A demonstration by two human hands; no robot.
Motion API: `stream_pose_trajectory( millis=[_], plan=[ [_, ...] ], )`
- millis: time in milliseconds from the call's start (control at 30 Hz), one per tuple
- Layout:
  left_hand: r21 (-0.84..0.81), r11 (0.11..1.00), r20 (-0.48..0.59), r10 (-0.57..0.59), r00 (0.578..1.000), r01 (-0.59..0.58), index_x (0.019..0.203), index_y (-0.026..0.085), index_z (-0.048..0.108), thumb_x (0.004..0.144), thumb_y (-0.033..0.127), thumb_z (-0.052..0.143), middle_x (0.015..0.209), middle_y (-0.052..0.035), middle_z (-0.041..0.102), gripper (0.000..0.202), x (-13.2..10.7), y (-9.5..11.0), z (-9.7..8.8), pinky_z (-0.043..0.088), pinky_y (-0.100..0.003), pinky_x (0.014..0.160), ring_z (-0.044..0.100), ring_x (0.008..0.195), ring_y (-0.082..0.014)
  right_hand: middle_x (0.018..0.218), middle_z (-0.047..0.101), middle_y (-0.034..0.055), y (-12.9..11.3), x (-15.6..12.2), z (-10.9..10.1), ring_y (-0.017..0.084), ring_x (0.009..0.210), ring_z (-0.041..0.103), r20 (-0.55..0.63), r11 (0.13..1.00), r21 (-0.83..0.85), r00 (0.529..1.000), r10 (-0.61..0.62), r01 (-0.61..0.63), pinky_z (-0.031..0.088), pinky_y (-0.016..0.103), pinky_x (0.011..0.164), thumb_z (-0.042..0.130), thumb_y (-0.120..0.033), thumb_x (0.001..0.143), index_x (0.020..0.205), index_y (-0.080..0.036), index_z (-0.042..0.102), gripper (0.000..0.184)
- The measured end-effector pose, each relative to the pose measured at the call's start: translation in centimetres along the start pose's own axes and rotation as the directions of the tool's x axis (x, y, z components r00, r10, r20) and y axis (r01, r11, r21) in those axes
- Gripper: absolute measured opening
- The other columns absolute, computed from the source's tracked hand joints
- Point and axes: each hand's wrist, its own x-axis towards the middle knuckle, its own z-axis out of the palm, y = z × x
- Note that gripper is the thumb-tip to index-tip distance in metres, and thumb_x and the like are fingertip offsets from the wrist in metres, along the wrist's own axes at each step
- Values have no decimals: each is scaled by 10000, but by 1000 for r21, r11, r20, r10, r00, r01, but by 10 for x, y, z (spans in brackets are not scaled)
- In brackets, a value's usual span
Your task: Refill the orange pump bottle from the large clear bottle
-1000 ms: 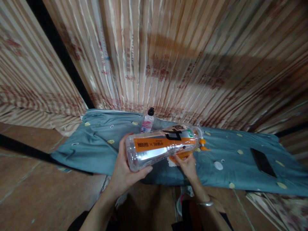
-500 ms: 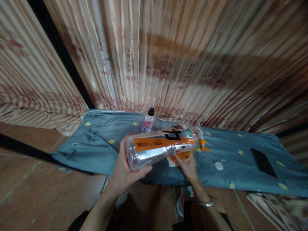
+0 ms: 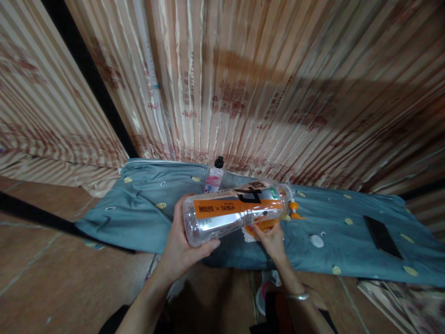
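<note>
Left fingers (image 3: 205, 251) grasp the clear bottle (image 3: 231, 211) by its base; right fingers (image 3: 260, 233) below, hold unclear.

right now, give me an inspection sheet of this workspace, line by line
surface: blue patterned cloth, wrinkled
things in hand: clear bottle with orange-and-silver label, tilted, neck to the right; orange container partly hidden below it; orange pump top near the neck
clutter: small black-capped bottle behind; white disc and dark flat slab, perhaps a phone, to the right
hands: left hand grips the clear bottle's base end; right hand at the orange container, its full grip hidden
cables: nothing seen
surroundings: pleated curtain behind, black pole left, tiled floor below
</note>
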Motion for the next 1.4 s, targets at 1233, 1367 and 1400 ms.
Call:
stream_pose_trajectory(
  millis=[1233, 1367, 1400],
  plan=[
    [-40, 997, 17, 68, 998, -68, 1342, 224, 403, 610, 349, 919, 1265, -114, 671, 904, 5, -9, 6, 579, -434, 1016, 703, 1183, -300, 960, 789, 135, -10, -1, -2, 345, 897, 763, -54, 999, 24, 998, -22, 23, 607, 542, 873, 820, -607, 607, 991, -184, 648, 597],
    [-27, 998, 24, 54, 998, -53, 1350, 239, 383, 607, 353, 919, 1289, -118, 649, 923, 5, -10, 6, 571, -471, 1027, 686, 1203, -322, 984, 789, 142, -14, -2, -5, 346, 913, 763, -55, 1000, 12, 998, -25, 26, 606, 530, 884, 810, -590, 614, 1016, -175, 647, 600],
    [-29, 998, 28, 50, 998, -49, 1351, 243, 379, 607, 354, 918, 1291, -116, 645, 926, 4, -10, 6, 570, -479, 1028, 683, 1204, -328, 987, 790, 143, -13, -3, -6, 345, 910, 763, -58, 1000, 9, 998, -24, 24, 606, 531, 885, 808, -589, 617, 1025, -173, 646, 605]
  ],
)
